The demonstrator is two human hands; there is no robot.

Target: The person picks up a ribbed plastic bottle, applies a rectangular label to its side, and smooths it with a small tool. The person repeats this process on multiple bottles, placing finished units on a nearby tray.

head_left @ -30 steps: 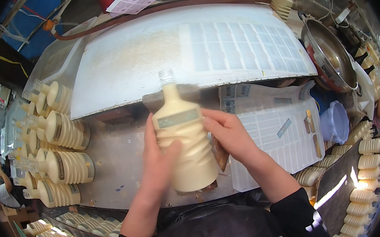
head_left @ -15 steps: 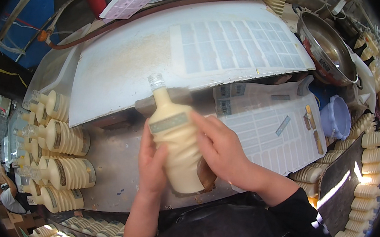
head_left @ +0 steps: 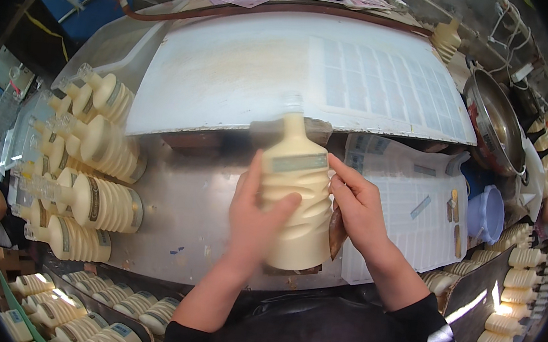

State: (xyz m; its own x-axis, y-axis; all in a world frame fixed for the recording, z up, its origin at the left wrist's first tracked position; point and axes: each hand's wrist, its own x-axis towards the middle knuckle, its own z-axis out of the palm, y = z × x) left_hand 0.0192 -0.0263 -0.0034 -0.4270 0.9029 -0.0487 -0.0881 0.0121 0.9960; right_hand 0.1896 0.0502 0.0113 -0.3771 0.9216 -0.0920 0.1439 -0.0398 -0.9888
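Note:
A cream ribbed bottle (head_left: 294,203) with a clear threaded neck stands tilted slightly in front of me. My left hand (head_left: 259,213) wraps its left side, thumb across the ribs, slightly blurred. On the bottle's shoulder lies a grey-green rectangular label (head_left: 298,163). My right hand (head_left: 360,210) grips the bottle's right side, index finger and thumb at the label's right end. Below these fingers shows a brown, leaf-shaped piece (head_left: 337,234); whether it is held or fixed to the bottle I cannot tell. The neck is blurred against the white board behind.
Several cream bottles (head_left: 107,203) lie stacked at the left. A sloping white board (head_left: 231,66) carries a pale label sheet (head_left: 390,83). Another label sheet (head_left: 397,210) lies right, near brown-handled tools (head_left: 454,206) and a lilac bucket (head_left: 486,213). A metal pan (head_left: 496,121) sits behind.
The bottle has turned more upright and appears farther right in view. My right fingers went from lying along its side to bending at the label's end. The whole view has shifted.

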